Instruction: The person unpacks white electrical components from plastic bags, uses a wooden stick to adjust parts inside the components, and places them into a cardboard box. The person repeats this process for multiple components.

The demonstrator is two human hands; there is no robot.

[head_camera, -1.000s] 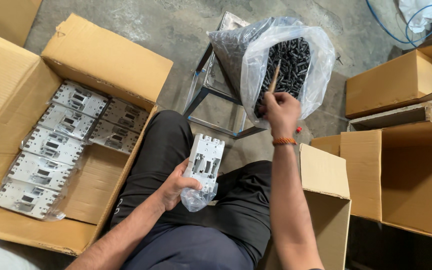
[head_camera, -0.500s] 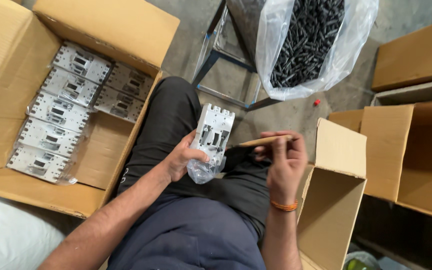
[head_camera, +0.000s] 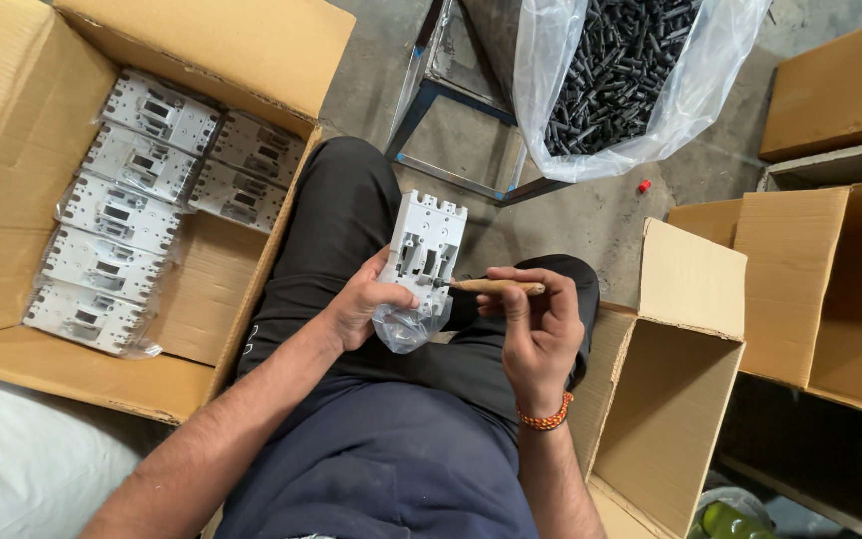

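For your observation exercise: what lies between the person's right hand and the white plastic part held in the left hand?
In the head view, a wooden-handled tool spans that gap: the right hand grips its handle and its tip meets the white plastic part, held by the left hand.

Open cardboard boxes (head_camera: 690, 399) flanking both hands (head_camera: 541, 334).

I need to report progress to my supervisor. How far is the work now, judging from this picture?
Looks done: seven bagged white units lie in rows in the large open carton on the left. In hand: the left hand holds one white unit half out of its clear bag, and the right hand puts a wooden-handled tool to it. Left: the bag of black parts looks full, and the carton has free space.
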